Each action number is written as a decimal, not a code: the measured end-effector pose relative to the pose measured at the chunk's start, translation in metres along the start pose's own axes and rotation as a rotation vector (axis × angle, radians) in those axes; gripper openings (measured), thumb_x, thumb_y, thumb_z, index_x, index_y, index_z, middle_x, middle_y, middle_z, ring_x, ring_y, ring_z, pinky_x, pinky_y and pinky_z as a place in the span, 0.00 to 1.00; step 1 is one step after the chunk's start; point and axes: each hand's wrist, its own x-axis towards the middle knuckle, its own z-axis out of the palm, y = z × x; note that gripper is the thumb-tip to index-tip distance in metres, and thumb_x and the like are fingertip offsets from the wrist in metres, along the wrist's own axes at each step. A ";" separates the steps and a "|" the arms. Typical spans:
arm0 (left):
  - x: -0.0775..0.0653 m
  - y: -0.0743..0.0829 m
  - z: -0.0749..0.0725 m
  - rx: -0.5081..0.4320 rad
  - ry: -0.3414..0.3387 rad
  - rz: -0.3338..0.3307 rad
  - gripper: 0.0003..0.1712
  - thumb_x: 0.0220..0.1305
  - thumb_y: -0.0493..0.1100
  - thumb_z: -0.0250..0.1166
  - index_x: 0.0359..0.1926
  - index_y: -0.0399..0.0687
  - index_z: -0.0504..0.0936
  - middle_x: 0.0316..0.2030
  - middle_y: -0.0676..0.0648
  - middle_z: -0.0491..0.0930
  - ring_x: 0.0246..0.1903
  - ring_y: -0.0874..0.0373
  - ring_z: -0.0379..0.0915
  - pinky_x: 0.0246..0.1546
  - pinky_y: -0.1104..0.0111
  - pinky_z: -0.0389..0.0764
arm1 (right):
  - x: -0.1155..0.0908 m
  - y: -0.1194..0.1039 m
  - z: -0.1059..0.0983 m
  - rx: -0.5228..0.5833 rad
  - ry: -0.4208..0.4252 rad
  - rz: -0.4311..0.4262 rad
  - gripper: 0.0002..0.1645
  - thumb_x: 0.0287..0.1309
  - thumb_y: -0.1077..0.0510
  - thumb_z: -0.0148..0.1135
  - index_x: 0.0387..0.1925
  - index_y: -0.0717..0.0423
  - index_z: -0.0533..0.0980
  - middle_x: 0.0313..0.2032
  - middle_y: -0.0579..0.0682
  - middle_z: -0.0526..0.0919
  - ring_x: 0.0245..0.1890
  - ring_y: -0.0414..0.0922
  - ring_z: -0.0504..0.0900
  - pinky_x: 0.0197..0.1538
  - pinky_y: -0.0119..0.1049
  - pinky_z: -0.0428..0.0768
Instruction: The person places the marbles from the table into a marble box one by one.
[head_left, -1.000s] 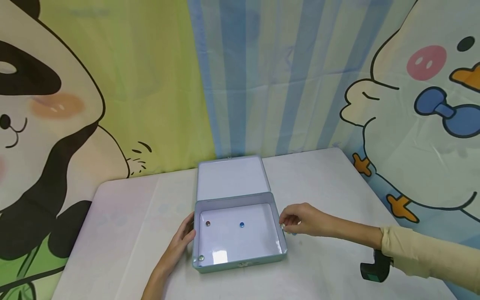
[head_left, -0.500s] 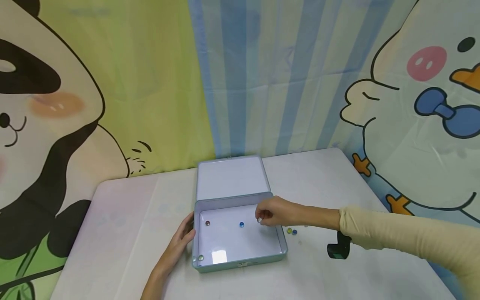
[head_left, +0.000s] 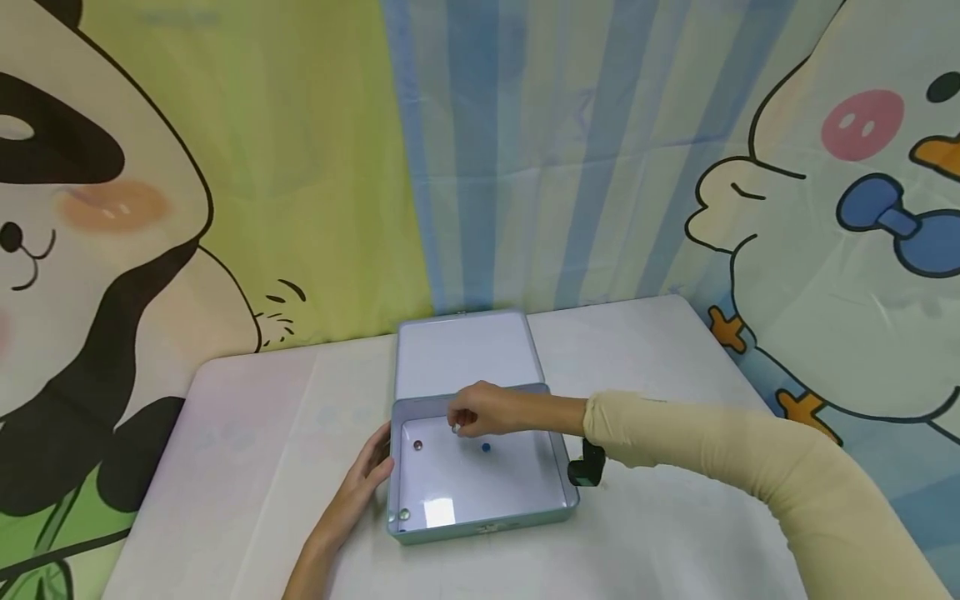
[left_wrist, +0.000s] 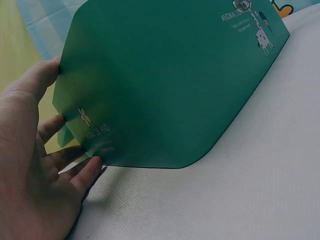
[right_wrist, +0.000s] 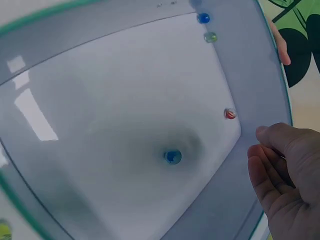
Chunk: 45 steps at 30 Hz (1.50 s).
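An open, pale-lined tin box lies with its lid folded back. My right hand is over the box's far half, pinching a small clear marble in its fingertips; in the right wrist view the fingers hide that marble. Below it inside the box are a red-streaked marble, a blue marble, a greenish marble and another blue marble near a corner. My left hand rests relaxed against the box's left side, fingertips touching the green outer wall.
A yellow-green marble lies outside the box in the right wrist view. The box stands on a white-covered table. Cartoon-printed curtains hang behind and beside it. A dark wrist camera hangs under the right sleeve.
My right hand has carried the marble leftward from beside the box's right wall to over its inside. The forearm now covers the marbles outside on the right. My left hand stays put.
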 end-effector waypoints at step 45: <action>0.000 -0.001 -0.001 0.016 -0.013 0.033 0.33 0.74 0.45 0.46 0.76 0.59 0.49 0.76 0.41 0.50 0.75 0.38 0.45 0.71 0.37 0.47 | 0.015 0.008 0.024 -0.229 -0.076 0.026 0.15 0.60 0.58 0.65 0.45 0.63 0.82 0.32 0.49 0.83 0.28 0.33 0.70 0.34 0.21 0.73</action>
